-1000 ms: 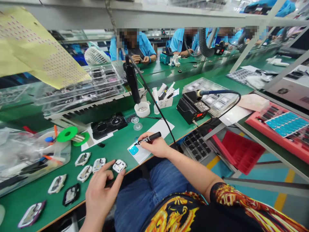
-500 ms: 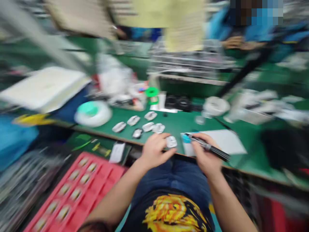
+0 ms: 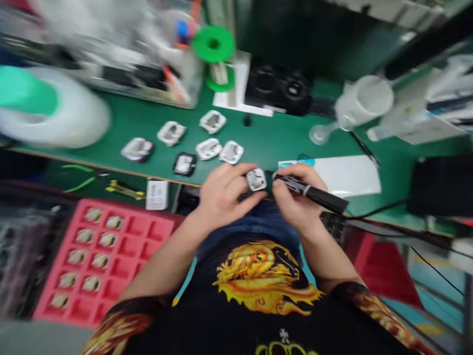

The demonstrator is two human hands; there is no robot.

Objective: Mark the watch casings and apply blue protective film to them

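Observation:
My left hand pinches a small white plastic housing between thumb and fingers at the bench's front edge. In my right hand is a black marker pen, gripped like a writing tool. Its tip end points left toward the housing; a small gap seems to lie between them, though blur hides the exact tip. Several similar white housings, one of them a white housing, lie on the green bench beyond my left hand. Beside them sits a black-rimmed piece.
A white sheet lies right of my right hand. Farther back stand a green spool, a roll of white tape and a white bottle. At lower left, a red tray holds several small parts in its pockets.
The view has tilted down and come closer to the bench. My right hand has brought the marker pen from over the white sheet to beside the housing, which my left hand still holds.

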